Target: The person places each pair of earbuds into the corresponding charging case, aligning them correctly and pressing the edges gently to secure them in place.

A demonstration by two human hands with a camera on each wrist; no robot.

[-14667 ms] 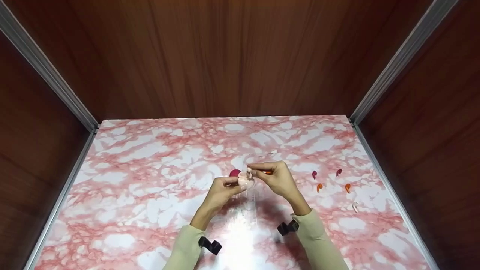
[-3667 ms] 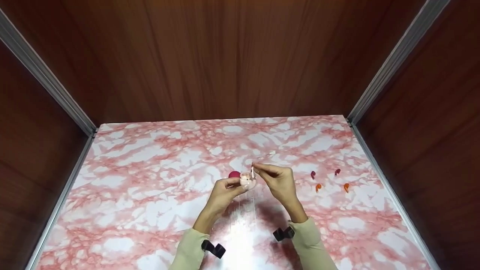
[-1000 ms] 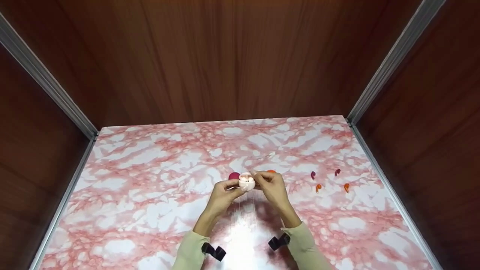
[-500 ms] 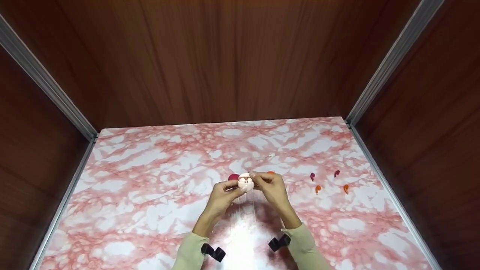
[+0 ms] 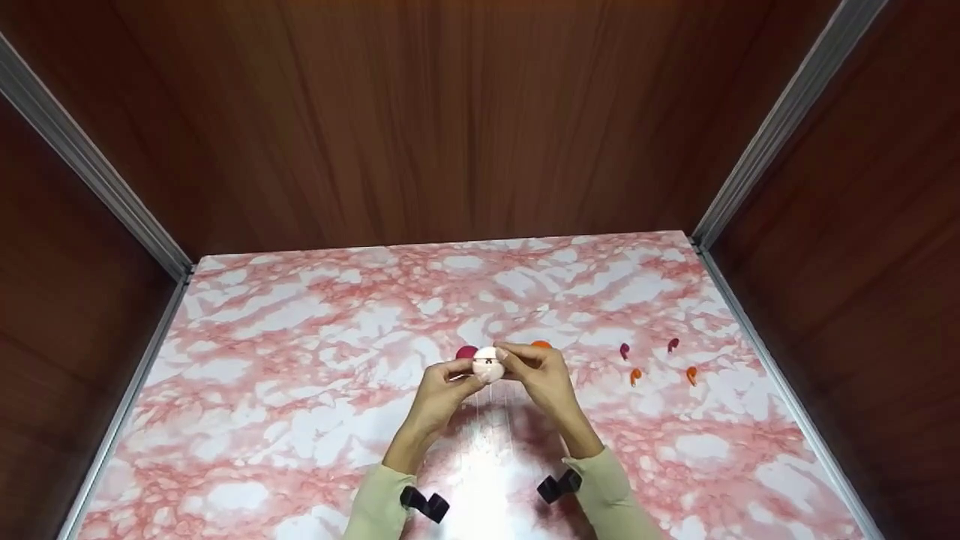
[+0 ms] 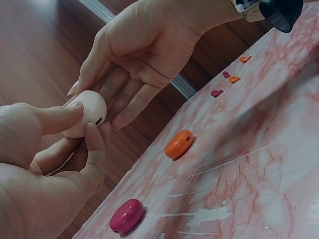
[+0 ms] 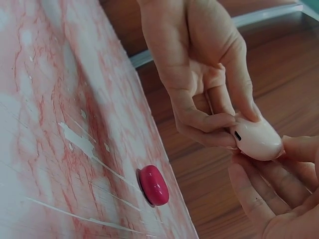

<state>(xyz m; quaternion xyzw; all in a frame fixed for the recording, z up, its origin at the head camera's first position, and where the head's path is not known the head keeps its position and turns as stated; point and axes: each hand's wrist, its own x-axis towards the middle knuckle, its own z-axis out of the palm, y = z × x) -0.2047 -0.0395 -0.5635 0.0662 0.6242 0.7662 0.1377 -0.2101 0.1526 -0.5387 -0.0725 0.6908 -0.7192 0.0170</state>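
A pale pink earbud case point(image 5: 488, 365) is held up above the table between both hands. My left hand point(image 5: 441, 394) grips its lower part between thumb and fingers; the charging port shows on the case point(image 7: 259, 140) in the right wrist view. My right hand point(image 5: 546, 379) pinches the lid side with thumb and index finger. The lid is lowered almost fully, with a thin dark gap along the seam. Inside the case, the earbuds are now hidden. Behind the hands lie a magenta earbud case point(image 6: 126, 216) and an orange earbud case point(image 6: 179, 144), both closed.
To the right on the marbled table point(image 5: 300, 420) lie two magenta earbuds point(image 5: 625, 350) and two orange earbuds point(image 5: 636, 376), spaced apart. Wood-patterned panels point(image 5: 450, 127) with metal edge strips enclose the table at the back and sides.
Earlier, my right hand brought a pale earbud to the open case, and the last pale earbud left the table. Since half a second ago, the lid has come down over the earbuds.
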